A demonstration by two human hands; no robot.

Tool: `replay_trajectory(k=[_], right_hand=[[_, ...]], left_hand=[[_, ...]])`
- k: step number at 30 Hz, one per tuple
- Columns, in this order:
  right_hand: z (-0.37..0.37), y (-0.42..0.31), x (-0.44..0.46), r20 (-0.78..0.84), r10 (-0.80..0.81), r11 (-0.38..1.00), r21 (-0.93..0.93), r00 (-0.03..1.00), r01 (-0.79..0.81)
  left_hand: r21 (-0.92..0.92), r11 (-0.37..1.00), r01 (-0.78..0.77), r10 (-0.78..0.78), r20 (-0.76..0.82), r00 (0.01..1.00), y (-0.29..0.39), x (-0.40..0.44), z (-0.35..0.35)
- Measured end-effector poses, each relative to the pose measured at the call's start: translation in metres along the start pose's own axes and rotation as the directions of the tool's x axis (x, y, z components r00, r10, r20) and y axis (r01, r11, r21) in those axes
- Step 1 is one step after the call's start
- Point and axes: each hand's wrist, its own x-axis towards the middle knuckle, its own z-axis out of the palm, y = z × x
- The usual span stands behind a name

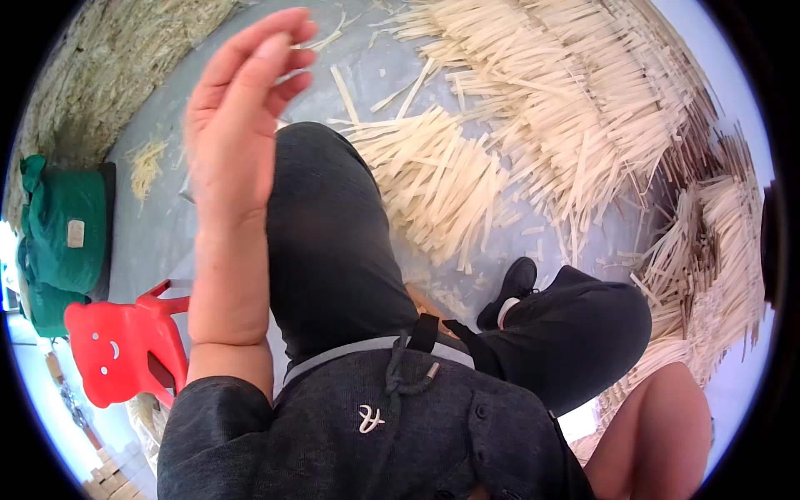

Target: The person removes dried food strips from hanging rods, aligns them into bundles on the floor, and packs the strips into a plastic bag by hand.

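My left hand [246, 100] is raised at the upper left, above and beside my left knee. Its fingers are loosely bent with small gaps between the tips, the thumb lies in front of them, and I see nothing held. Behind and to the right of it, a loose pile of pale, flat wooden strips [437, 179] lies on the grey floor [367, 62]. Only the bent arm shows on my right side, at the lower right edge; my right hand is outside the picture.
Larger heaps of strips [567, 92] cover the upper right, with more bundles [725, 250] stacked along the right side. A red plastic chair [125, 342] with a smiling face stands at the left, near a green bag [71, 225]. Shredded fibre [108, 75] is heaped at the upper left.
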Motion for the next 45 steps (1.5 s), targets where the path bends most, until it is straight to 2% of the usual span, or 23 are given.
replay_trajectory(k=[6,8,11,13,15,16,17,18,19,20,22,23,24,25,26,30,33,35,37,41,43,44,45], right_hand=[[0.030,0.018,0.000,0.005,-0.010,0.998,0.055,1.000,0.010],[0.041,0.026,-0.001,-0.003,-0.018,0.997,0.077,1.000,0.018],[0.054,0.042,0.001,-0.025,-0.025,0.993,0.112,0.999,0.028],[0.061,0.060,-0.002,-0.030,-0.004,0.991,0.136,1.000,0.008],[0.070,0.086,-0.017,0.017,0.133,0.988,0.077,0.991,-0.134],[0.105,0.092,-0.050,0.098,0.364,0.929,-0.100,0.926,-0.355],[0.140,0.098,-0.083,0.178,0.586,0.789,-0.350,0.791,-0.506],[0.175,0.105,-0.115,0.241,0.754,0.617,-0.580,0.612,-0.532],[0.192,0.123,-0.175,0.245,0.903,0.404,-0.213,0.352,-0.890],[0.206,0.123,-0.217,0.336,0.940,0.088,-0.095,0.051,-0.992],[0.198,0.121,-0.325,0.408,0.863,-0.288,-0.085,-0.297,-0.954],[0.197,0.111,-0.353,0.404,0.776,-0.446,-0.193,-0.485,-0.874],[0.191,0.099,-0.390,0.314,0.713,-0.567,-0.267,-0.627,-0.779],[0.183,0.090,-0.422,0.266,0.648,-0.580,-0.436,-0.714,-0.689],[0.173,0.083,-0.448,0.237,0.565,-0.563,-0.590,-0.790,-0.579],[0.169,0.055,-0.507,0.179,0.486,-0.527,-0.721,-0.855,-0.450],[0.202,0.042,-0.513,0.138,0.429,-0.545,-0.748,-0.893,-0.378],[0.237,0.038,-0.507,0.258,0.301,-0.689,-0.607,-0.918,-0.396],[0.260,0.038,-0.503,0.323,0.289,-0.703,-0.568,-0.901,-0.429],[0.286,0.042,-0.483,0.368,0.349,-0.693,-0.518,-0.862,-0.502],[0.288,0.040,-0.484,0.384,0.301,-0.775,-0.434,-0.873,-0.458],[0.289,0.039,-0.485,0.406,0.255,-0.846,-0.347,-0.877,-0.406],[0.290,0.035,-0.488,0.404,0.250,-0.848,-0.348,-0.880,-0.401]], left_hand=[[0.028,0.999,-0.028,0.032,-0.137,0.990,-0.033,0.034,-0.044],[0.054,0.992,0.110,-0.092,-0.258,0.962,-0.074,0.048,-0.066],[-0.017,0.916,0.400,-0.389,-0.275,0.879,-0.159,0.052,-0.104],[0.133,0.790,0.598,-0.548,-0.286,0.786,-0.221,0.046,-0.123],[0.227,0.740,0.633,-0.587,-0.241,0.773,-0.281,0.050,-0.139],[0.373,0.664,0.648,-0.623,-0.203,0.755,-0.297,0.055,-0.134],[0.516,0.570,0.639,-0.665,-0.167,0.728,-0.313,0.058,-0.129],[0.661,0.548,0.513,-0.637,-0.068,0.768,-0.334,0.065,-0.128],[0.661,0.547,0.513,-0.651,-0.049,0.758,-0.350,0.075,-0.121],[0.768,0.487,0.416,-0.676,0.030,0.736,-0.365,0.085,-0.113],[0.921,0.353,0.167,-0.735,0.163,0.658,-0.392,0.101,-0.095],[0.916,0.365,0.166,-0.745,0.181,0.642,-0.404,0.106,-0.086],[0.945,0.326,0.038,-0.760,0.238,0.605,-0.414,0.107,-0.077],[0.952,0.291,-0.095,-0.770,0.292,0.567,-0.427,0.109,-0.068],[0.947,0.306,-0.094,-0.778,0.306,0.549,-0.441,0.111,-0.062],[0.953,0.267,-0.143,-0.819,0.303,0.488,-0.491,0.095,-0.054],[0.966,0.214,-0.143,-0.864,0.256,0.435,-0.473,0.087,-0.030],[0.972,0.173,-0.156,-0.890,0.222,0.397,-0.469,0.090,-0.021],[0.971,0.238,-0.029,-0.956,0.240,0.168,-0.476,0.091,-0.017],[0.982,0.174,-0.067,-0.966,0.183,0.180,-0.472,0.080,-0.010],[0.923,0.358,-0.144,-0.835,0.385,0.392,-0.471,0.065,-0.013],[0.923,0.357,-0.143,-0.837,0.384,0.390,-0.473,0.061,-0.014],[0.896,0.443,-0.007,-0.853,0.424,0.303,-0.463,0.063,-0.005]])
